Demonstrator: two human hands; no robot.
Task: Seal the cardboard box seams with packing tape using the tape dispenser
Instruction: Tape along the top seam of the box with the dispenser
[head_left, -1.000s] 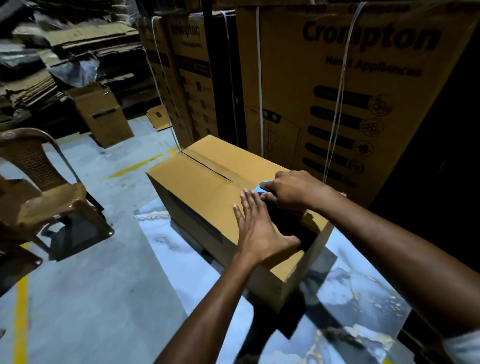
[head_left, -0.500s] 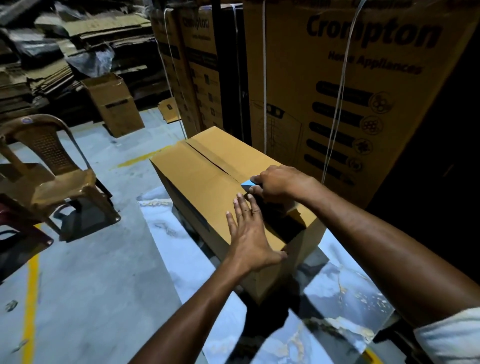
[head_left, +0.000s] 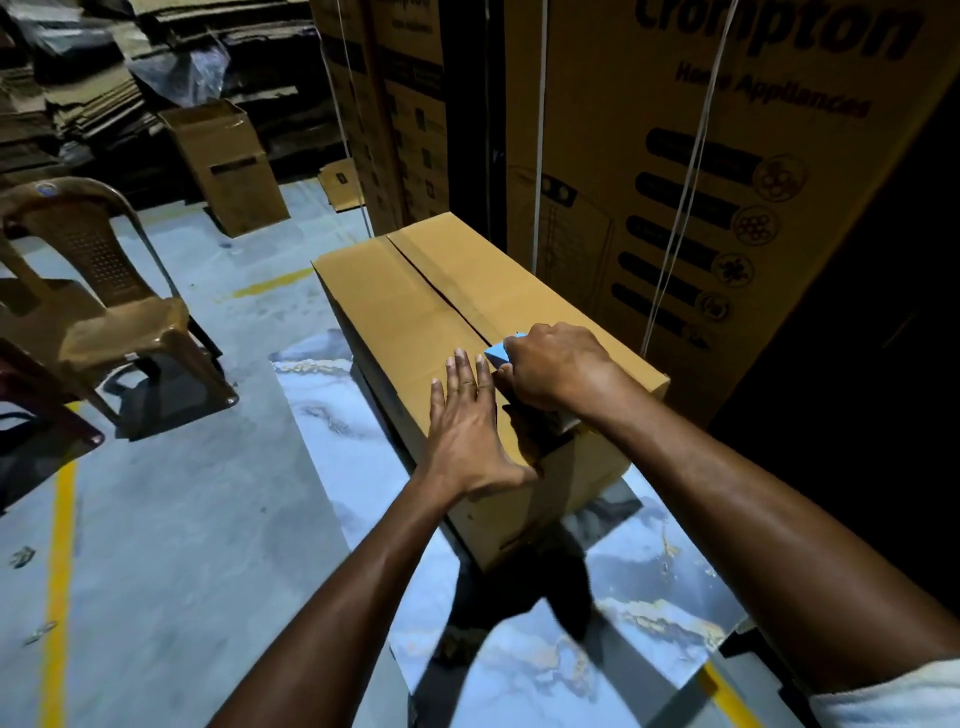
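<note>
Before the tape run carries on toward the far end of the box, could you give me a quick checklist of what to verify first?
1. Left hand flat on the near flap of the cardboard box, steadying it: ok.
2. Right hand gripping the blue tape dispenser: ok.
3. Dispenser sitting over the centre seam: ok.
4. Flaps meeting along the seam ahead: not ok, a dark gap shows.
5. Tape stuck down behind the dispenser: cannot tell, hidden in shadow under the right hand.
6. Path ahead along the seam free of objects: ok.
</note>
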